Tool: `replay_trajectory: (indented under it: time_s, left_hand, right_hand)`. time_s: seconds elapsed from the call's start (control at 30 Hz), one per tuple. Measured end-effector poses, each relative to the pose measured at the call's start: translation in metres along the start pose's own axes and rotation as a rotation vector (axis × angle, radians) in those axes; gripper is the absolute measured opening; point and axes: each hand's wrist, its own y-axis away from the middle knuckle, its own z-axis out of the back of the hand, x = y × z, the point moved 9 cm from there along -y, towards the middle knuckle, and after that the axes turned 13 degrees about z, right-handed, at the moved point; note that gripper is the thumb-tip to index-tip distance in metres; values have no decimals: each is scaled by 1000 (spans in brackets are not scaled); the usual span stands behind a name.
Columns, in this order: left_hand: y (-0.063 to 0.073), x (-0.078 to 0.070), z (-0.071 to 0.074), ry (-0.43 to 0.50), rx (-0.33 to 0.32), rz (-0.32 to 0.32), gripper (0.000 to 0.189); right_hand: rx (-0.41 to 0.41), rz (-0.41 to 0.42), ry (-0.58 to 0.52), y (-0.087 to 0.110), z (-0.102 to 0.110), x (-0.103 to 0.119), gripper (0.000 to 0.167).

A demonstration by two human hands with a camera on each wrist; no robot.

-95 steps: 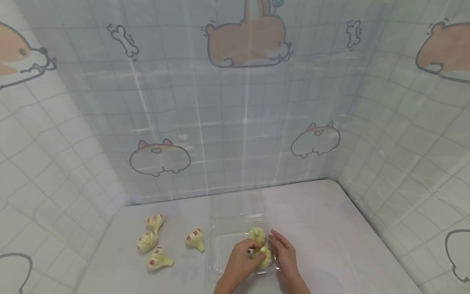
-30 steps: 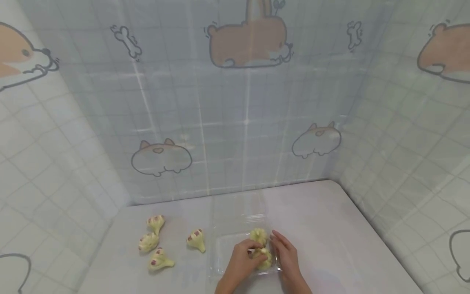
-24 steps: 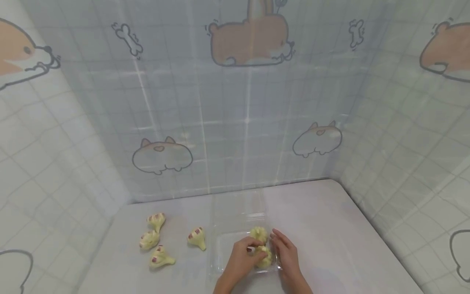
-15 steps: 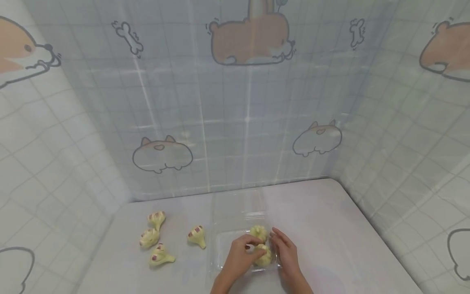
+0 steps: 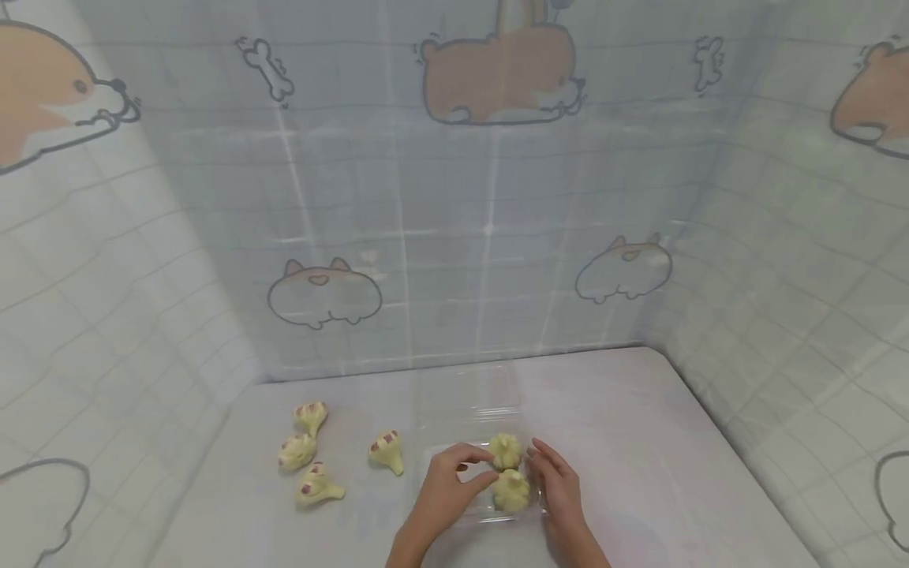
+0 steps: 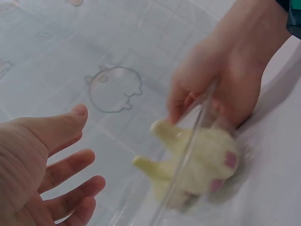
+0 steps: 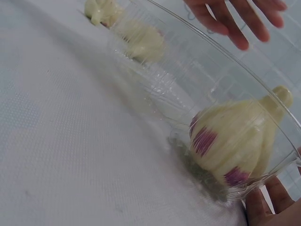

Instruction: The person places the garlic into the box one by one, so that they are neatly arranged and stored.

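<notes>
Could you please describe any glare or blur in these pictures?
Head view: pale glare streaks cross the patterned backdrop; left wrist view: the garlic bulbs and right hand look slightly blurred; right wrist view: bright reflections streak the clear container.

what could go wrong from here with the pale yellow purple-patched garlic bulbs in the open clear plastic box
The left hand is close beside both bulbs, so moving it might tip one. The box looks light; the right hand at its side could nudge it. The stems seem to stick out above it, so the clear lid may press on them.
</notes>
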Motion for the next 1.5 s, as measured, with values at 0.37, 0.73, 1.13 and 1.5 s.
replay_trajectory:
  time_s: [0.37,0.73,1.13,1.5]
  left_hand:
    - [10,11,49,-22,-95,87,17]
    - [19,40,122,-104,-321,97,22]
    - [43,69,193,-297,-441,193,23]
    - [72,103,235,-374,-562,226,25]
  right_hand:
    - [-12,7,2,-2,2,9,45]
    - [-3,-26,35,-6,-1,6,45]
    - [-5,0,33,0,-1,4,43]
    - [-12,-12,30,1,-2,2,43]
